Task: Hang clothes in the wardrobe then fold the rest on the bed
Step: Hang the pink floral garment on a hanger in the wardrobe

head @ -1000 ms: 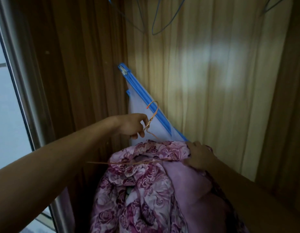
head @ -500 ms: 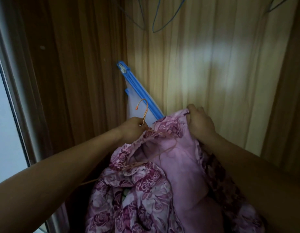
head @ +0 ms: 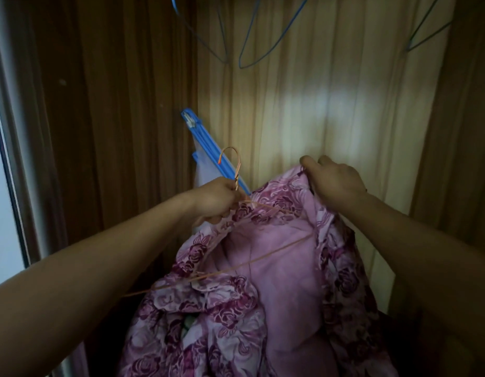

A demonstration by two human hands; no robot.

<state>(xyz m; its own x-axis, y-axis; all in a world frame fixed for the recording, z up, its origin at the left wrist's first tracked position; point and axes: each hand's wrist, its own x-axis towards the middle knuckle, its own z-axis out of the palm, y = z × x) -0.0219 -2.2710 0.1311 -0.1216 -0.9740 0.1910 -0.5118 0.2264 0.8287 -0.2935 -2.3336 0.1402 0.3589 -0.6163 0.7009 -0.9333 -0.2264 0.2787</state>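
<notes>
Gripping the hanger [head: 237,172] by its neck, the left hand [head: 217,198] keeps the hook pointing up. Right of the hanger, the right hand [head: 335,183] pinches the garment's [head: 276,281] edge. The garment drapes below the hanger, with the bar slanting down-left through it. Blue hangers [head: 244,67] dangle well above the hanger, so the lift is probably upward.

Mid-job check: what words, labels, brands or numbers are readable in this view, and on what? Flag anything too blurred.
No text is readable anywhere in this view.
pink floral garment: rose print only, no tag in view.
orange wire hanger and blue wire hangers: bare wire, no marking.
blue-edged pouch and wardrobe panels: no print visible.
</notes>
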